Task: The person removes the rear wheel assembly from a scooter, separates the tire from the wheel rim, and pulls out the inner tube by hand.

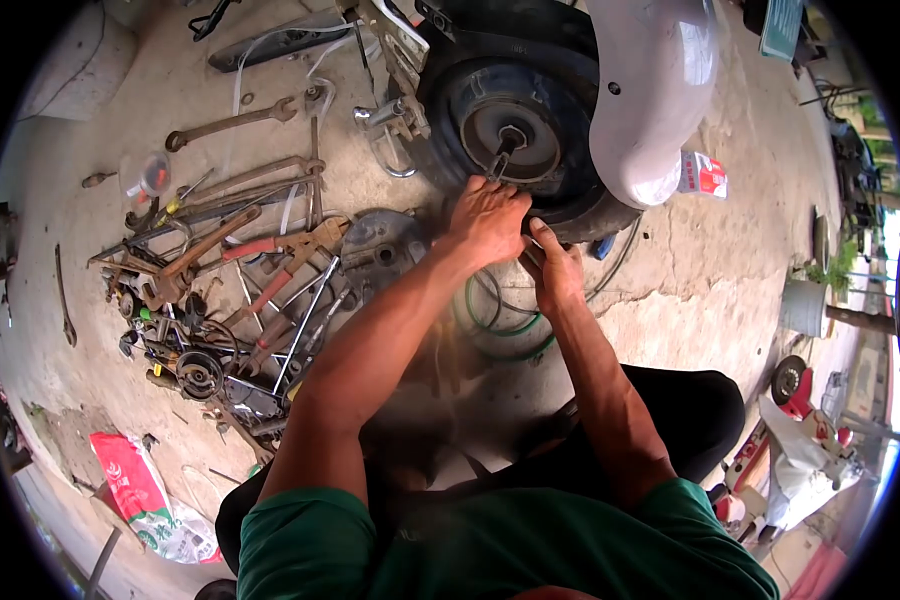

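A wheel with a black tire [450,190] stands in front of me, its round metal hub [540,140] facing up toward the camera. From the hub's centre axle a slim metal piece [497,165] runs down to my left hand [490,218], which is closed around its near end; the part inside the fingers is hidden. Just right of it, my right hand [558,272] is closed at the tire's near edge, thumb on the rubber and fingers curled underneath. A whitish body panel [655,100] covers the wheel's right side.
Wrenches such as a large spanner [232,124], red-handled pliers [270,290] and several greasy parts [200,372] lie heaped on the left. A green hose [515,355] loops under my hands. A red-and-white box [705,175] is right of the panel; a red-and-white bag [145,490] lies lower left.
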{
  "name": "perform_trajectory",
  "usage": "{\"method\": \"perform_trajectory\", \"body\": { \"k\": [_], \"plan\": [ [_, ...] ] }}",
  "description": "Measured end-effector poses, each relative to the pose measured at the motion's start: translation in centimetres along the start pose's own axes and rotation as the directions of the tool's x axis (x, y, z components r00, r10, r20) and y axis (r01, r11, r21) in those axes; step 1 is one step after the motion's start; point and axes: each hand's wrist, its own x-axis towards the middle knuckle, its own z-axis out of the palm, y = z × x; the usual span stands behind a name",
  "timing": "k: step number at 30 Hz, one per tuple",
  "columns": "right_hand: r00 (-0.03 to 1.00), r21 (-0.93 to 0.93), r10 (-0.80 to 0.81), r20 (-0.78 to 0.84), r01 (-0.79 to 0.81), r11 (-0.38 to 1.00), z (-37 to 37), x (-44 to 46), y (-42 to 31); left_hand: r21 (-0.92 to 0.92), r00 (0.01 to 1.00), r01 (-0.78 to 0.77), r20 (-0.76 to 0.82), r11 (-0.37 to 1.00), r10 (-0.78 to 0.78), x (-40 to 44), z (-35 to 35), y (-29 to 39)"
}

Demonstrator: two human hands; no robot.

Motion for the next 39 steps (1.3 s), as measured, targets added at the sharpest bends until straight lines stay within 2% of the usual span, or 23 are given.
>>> {"method": "perform_trajectory", "body": {
  "k": [5,8,9,10,12,16,20,25,29,33,39],
  "plan": [
    [0.999,0.007,-0.031,-0.028,0.032,0.999,0.9,-0.1,-0.2,0.002,0.998,-0.012,-0.066,1.000,0.012,0.0,0.0,-0.1],
    [0.999,0.009,0.003,-0.035,-0.002,1.000,0.5,0.1,0.0,-0.033,0.997,-0.010,-0.071,0.999,0.008,-0.2,-0.3,0.2],
    [1.000,0.016,-0.009,-0.026,0.009,1.000,0.5,0.2,0.0,-0.020,0.991,-0.037,-0.126,0.999,0.034,-0.1,0.0,0.0],
    [1.000,0.022,-0.017,-0.021,0.018,1.000,0.5,0.2,0.1,-0.032,0.998,-0.009,-0.067,0.999,0.007,0.0,0.5,-0.1],
    [1.000,0.045,-0.015,-0.018,0.015,0.999,0.7,0.1,0.2,-0.043,0.994,-0.022,-0.107,0.999,0.017,-0.2,-0.1,0.2],
    [1.000,0.056,-0.026,-0.017,0.027,0.998,0.7,0.3,0.5,-0.021,0.999,-0.006,-0.044,1.000,0.005,-0.1,-0.3,0.2],
    [0.997,0.051,-0.051,-0.051,0.054,0.997,1.1,0.0,0.4,-0.048,0.987,-0.059,-0.153,0.997,0.051,0.1,1.4,-0.6],
    [0.999,0.030,-0.045,-0.001,0.045,0.999,0.3,0.8,0.8,-0.015,0.997,-0.043,-0.070,0.999,0.042,0.2,0.8,-0.6],
    [0.999,0.021,-0.046,-0.027,0.047,0.999,0.8,0.5,0.5,0.005,0.994,-0.047,-0.099,0.999,0.047,0.2,1.0,-0.5],
    [0.998,0.023,-0.039,-0.053,0.040,0.999,1.0,0.4,0.5,-0.028,0.993,-0.071,-0.093,0.997,0.068,0.1,0.4,-0.6],
    [0.997,0.047,-0.038,-0.073,0.041,0.998,1.4,0.2,0.5,-0.102,0.998,-0.025,-0.063,0.994,0.019,-0.1,-0.3,-0.1]
  ]
}}
